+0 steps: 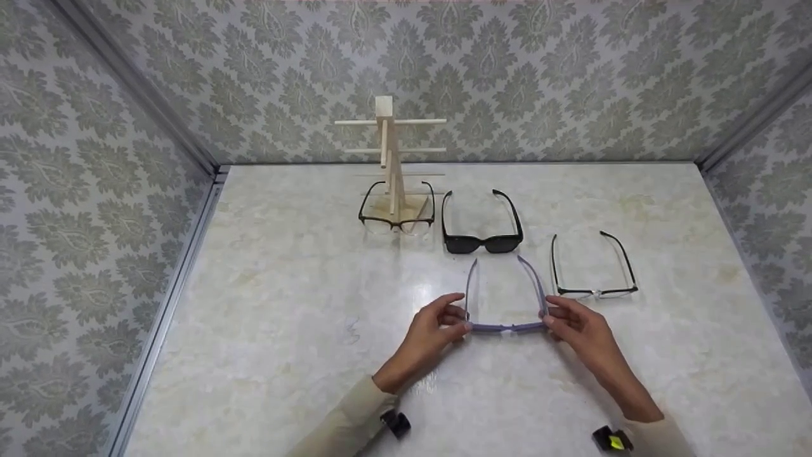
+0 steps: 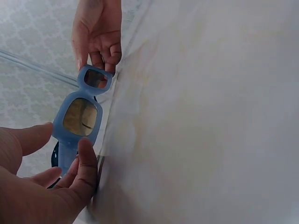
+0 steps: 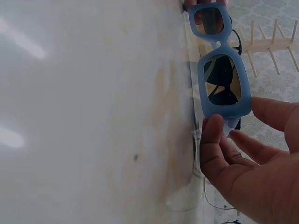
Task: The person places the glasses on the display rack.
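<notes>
Blue-framed sunglasses (image 1: pixel 490 329) are held by both hands, temples unfolded and pointing away toward the back of the table. My left hand (image 1: pixel 432 327) pinches the left corner of the frame between thumb and fingers. At the opposite corner, my right hand (image 1: pixel 582 325) grips the frame by its hinge. The left wrist view shows the front of the blue sunglasses (image 2: pixel 60 119), with brownish lenses in thick rims. Thumb and fingertips of the right hand (image 3: pixel 247 163) close on the lower end of the frame in the right wrist view.
Black sunglasses (image 1: pixel 483 244) lie just beyond the blue pair. Dark-rimmed glasses (image 1: pixel 628 289) with clear lenses rest to the right. Another clear pair (image 1: pixel 362 217) sits at the base of a wooden stand (image 1: pixel 384 106) with several pegs. Patterned walls (image 1: pixel 482 70) enclose the marbled table (image 1: pixel 266 330).
</notes>
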A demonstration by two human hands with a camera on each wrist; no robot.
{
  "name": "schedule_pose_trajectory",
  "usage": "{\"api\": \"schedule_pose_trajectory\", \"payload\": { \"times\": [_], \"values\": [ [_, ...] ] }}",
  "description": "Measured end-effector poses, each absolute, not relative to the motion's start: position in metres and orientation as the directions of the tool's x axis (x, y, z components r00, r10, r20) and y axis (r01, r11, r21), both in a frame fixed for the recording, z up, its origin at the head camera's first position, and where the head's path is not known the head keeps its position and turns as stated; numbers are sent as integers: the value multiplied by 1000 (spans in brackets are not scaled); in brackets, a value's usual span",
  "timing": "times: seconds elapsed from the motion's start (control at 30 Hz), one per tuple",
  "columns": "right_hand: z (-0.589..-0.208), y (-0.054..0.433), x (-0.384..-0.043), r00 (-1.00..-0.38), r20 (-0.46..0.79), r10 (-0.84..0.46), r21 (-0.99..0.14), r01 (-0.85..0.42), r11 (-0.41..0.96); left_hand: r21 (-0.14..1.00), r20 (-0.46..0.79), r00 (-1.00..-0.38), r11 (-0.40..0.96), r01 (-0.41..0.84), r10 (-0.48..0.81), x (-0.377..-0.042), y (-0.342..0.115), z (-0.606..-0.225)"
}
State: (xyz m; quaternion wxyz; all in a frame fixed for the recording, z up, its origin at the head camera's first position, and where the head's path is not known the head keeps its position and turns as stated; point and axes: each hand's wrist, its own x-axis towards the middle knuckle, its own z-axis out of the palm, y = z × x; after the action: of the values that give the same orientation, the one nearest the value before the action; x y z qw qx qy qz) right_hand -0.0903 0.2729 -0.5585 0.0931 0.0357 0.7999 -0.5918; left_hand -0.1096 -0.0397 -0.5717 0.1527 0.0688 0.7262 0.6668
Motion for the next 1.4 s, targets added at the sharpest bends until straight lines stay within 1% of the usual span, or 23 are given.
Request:
{"api": "schedule_pose_trajectory", "payload": {
  "times": [0.23,0.57,0.7,1.0,1.4],
  "values": [
    [-553,268,-83,-983,-180,-39,-945,161,286,989,-143,-945,69,-128,294,-104,-43,-568],
    [-542,259,-81,-986,-148,-72,-949,121,292,994,-110,-955,26,-107,276,-98,-52,-561],
    [-538,256,-81,-987,-142,-78,-947,113,300,994,-108,-956,36,-102,272,-97,-56,-557],
    [-534,243,-84,-989,-112,-96,-958,82,276,991,-123,-957,78,-106,262,-98,-69,-548],
    [-523,228,-94,-992,-85,-96,-975,63,215,996,-69,-968,77,-52,243,-107,-85,-530]
  ]
}}
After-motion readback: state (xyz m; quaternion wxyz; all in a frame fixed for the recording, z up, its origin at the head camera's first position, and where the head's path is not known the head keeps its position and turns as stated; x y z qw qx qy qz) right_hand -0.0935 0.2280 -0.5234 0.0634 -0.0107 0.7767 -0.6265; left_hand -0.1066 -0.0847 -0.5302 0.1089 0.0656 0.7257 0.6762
